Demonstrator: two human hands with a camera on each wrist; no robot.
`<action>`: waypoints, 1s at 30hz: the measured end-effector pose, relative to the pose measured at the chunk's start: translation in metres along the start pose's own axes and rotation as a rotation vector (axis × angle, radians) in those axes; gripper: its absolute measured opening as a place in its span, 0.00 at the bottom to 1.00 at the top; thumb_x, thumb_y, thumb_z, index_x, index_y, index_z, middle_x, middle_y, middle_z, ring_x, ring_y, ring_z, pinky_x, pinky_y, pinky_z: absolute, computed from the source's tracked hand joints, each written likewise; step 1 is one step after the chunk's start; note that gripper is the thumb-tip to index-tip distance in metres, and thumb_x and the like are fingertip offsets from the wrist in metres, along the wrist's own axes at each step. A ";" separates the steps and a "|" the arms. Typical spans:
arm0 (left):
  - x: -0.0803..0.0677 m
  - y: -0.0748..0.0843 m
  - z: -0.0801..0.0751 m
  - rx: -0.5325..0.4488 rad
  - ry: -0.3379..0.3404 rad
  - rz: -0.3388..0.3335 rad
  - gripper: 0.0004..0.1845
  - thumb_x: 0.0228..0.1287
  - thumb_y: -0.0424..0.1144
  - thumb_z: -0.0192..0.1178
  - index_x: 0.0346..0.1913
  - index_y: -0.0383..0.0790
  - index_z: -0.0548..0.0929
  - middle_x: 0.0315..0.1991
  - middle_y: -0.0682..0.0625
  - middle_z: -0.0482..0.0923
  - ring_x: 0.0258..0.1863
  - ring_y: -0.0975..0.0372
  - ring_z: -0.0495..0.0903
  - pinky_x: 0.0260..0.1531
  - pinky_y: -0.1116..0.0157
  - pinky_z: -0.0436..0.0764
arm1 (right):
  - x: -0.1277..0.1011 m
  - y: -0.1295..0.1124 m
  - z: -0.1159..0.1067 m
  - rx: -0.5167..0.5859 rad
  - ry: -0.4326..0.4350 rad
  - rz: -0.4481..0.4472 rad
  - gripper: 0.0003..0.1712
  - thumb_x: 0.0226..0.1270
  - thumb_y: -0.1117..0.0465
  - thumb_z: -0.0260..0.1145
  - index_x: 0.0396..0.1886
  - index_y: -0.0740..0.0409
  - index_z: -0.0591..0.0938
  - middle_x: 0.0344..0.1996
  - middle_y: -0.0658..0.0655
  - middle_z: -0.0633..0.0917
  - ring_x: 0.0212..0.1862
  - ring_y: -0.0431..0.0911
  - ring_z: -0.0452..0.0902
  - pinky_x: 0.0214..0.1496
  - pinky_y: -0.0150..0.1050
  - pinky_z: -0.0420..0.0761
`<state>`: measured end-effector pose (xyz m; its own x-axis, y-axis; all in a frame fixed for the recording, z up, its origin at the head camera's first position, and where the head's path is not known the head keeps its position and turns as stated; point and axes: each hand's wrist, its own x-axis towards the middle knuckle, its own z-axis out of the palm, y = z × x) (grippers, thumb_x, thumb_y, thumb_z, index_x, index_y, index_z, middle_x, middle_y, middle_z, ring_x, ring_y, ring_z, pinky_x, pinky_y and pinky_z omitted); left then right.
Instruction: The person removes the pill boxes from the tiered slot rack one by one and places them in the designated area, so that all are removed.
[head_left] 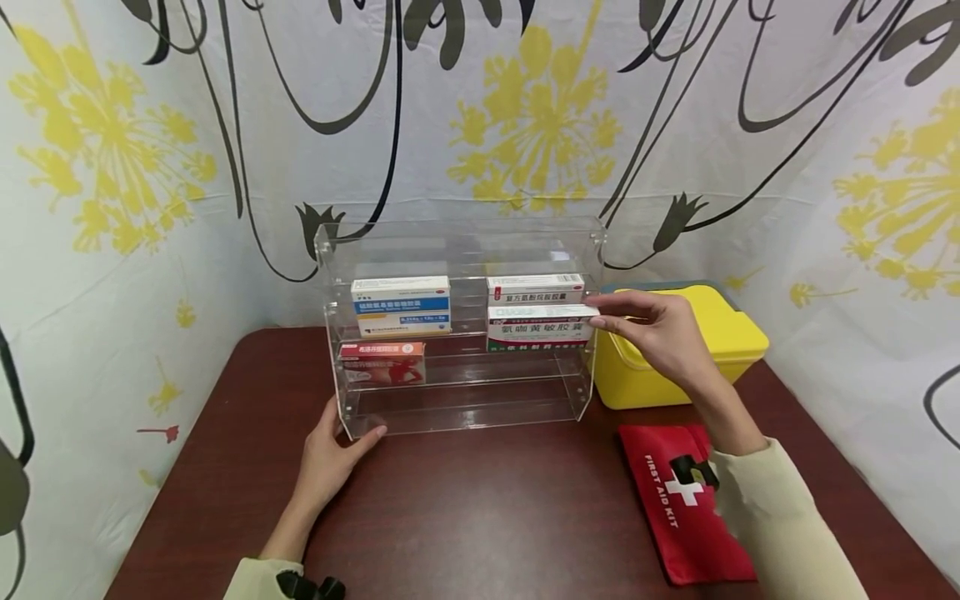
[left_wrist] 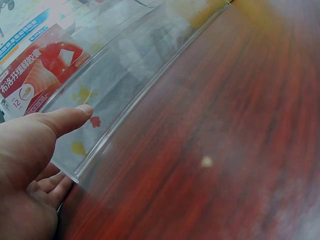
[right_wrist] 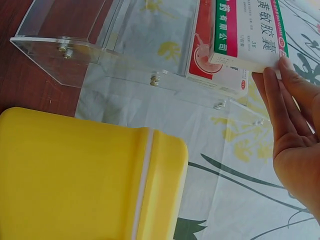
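Boxes of medicine stand on a clear rack point(head_left: 465, 415) at the back of a dark wooden table point(head_left: 465, 517), and the work looks partway along. Three of them sit there with no hand on them: a blue and white box point(head_left: 402, 308) higher on the left, a red box point(head_left: 382, 364) below it, and a white and red box point(head_left: 536, 287) on the upper right. The fourth, a green and white box point(head_left: 540, 331), is the one being handled. It is on the right side of the rack, in front of the white and red box and partly covering it. The person's right hand point(head_left: 656, 333) pinches its outer end between thumb and fingertips, so this box is not yet left on its own. The pictures do not settle whether its bottom rests on the rack or hangs just above. The left hand point(head_left: 330, 458) grips the rack's lower left corner, thumb across the front and fingers outside the side panel, seemingly to steady it. As far as can be judged, three boxes are settled, while the fourth remains to be squared up and released if it is meant to stay. To the right are a yellow tub point(head_left: 637, 387), whose contents are hidden, and a red first aid pouch point(head_left: 682, 533) partly behind the right sleeve point(head_left: 787, 517).
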<state>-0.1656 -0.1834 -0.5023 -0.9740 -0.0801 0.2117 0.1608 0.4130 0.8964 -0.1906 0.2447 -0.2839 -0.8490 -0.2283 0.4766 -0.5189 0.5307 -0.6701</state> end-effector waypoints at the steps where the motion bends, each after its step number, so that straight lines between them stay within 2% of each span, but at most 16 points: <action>1: 0.000 0.000 0.000 0.000 0.002 -0.001 0.48 0.54 0.54 0.73 0.75 0.57 0.58 0.67 0.47 0.69 0.66 0.58 0.67 0.59 0.51 0.68 | -0.001 0.000 0.000 0.008 -0.001 0.005 0.15 0.59 0.71 0.73 0.47 0.66 0.87 0.41 0.60 0.87 0.42 0.43 0.84 0.43 0.28 0.79; 5: 0.000 -0.001 0.000 0.008 0.007 -0.002 0.48 0.54 0.55 0.73 0.75 0.57 0.58 0.67 0.46 0.69 0.66 0.57 0.67 0.59 0.50 0.68 | -0.004 0.000 -0.002 0.030 -0.017 0.027 0.15 0.58 0.70 0.73 0.46 0.66 0.87 0.41 0.60 0.88 0.41 0.44 0.84 0.41 0.29 0.80; 10: 0.000 -0.001 0.000 0.012 0.007 -0.001 0.48 0.54 0.54 0.73 0.75 0.56 0.58 0.67 0.46 0.69 0.67 0.57 0.66 0.60 0.49 0.67 | -0.013 0.003 -0.003 0.033 -0.046 0.058 0.14 0.58 0.70 0.74 0.45 0.64 0.88 0.38 0.58 0.88 0.35 0.48 0.83 0.32 0.29 0.78; 12: 0.000 -0.001 0.000 0.011 0.007 -0.001 0.48 0.54 0.54 0.73 0.75 0.57 0.58 0.68 0.47 0.68 0.67 0.57 0.66 0.60 0.50 0.67 | -0.017 0.005 -0.003 0.041 -0.062 0.069 0.14 0.58 0.70 0.74 0.45 0.64 0.88 0.38 0.57 0.88 0.35 0.49 0.83 0.32 0.29 0.78; 19: 0.000 -0.002 -0.001 0.009 0.003 0.009 0.48 0.55 0.54 0.72 0.75 0.57 0.58 0.68 0.47 0.67 0.67 0.57 0.66 0.59 0.49 0.68 | -0.032 0.015 0.000 0.120 -0.143 0.079 0.15 0.59 0.70 0.73 0.47 0.62 0.87 0.39 0.56 0.88 0.38 0.50 0.84 0.42 0.33 0.81; 30: 0.000 -0.001 0.000 0.005 -0.004 0.012 0.48 0.55 0.54 0.72 0.76 0.57 0.57 0.68 0.47 0.67 0.67 0.57 0.66 0.60 0.47 0.67 | -0.068 0.060 0.011 0.197 -0.217 0.123 0.18 0.59 0.65 0.74 0.50 0.53 0.87 0.39 0.53 0.88 0.37 0.51 0.83 0.39 0.40 0.83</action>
<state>-0.1661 -0.1837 -0.5035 -0.9727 -0.0713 0.2210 0.1720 0.4183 0.8919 -0.1654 0.2832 -0.3628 -0.8969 -0.3527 0.2667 -0.4025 0.4014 -0.8227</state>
